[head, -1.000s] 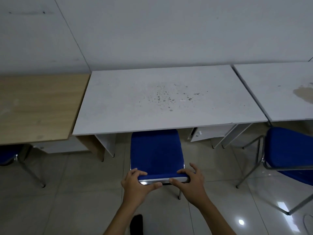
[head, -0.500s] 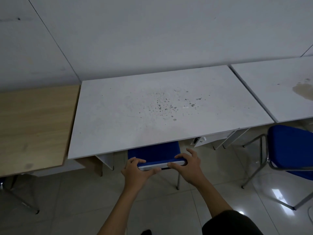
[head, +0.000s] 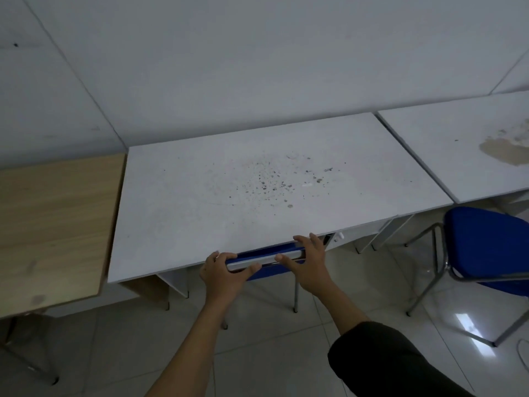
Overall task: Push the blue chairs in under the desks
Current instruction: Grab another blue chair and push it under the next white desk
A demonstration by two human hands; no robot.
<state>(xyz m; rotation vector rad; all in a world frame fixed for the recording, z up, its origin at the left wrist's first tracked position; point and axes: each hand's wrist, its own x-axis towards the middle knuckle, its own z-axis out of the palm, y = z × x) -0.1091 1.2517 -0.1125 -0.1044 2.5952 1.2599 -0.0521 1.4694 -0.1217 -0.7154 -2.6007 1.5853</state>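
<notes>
Left hand point(head: 221, 275) and right hand point(head: 310, 262) both grasp chair point(head: 266, 255) back rail, at desk point(head: 257, 196) 6 o'clock edge. Push straight toward 12 o'clock, evenly; mind fingers point(head: 302, 239) under desk edge.

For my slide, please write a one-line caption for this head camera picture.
Both hands, left hand and right hand, grip the blue chair backrest, tucked beneath the white desk.

The white desk point(head: 200, 213) carries only dark specks point(head: 266, 181) right of its centre. Left of it a wooden desk point(head: 54, 224); right, a stained desk point(head: 446, 150).
</notes>
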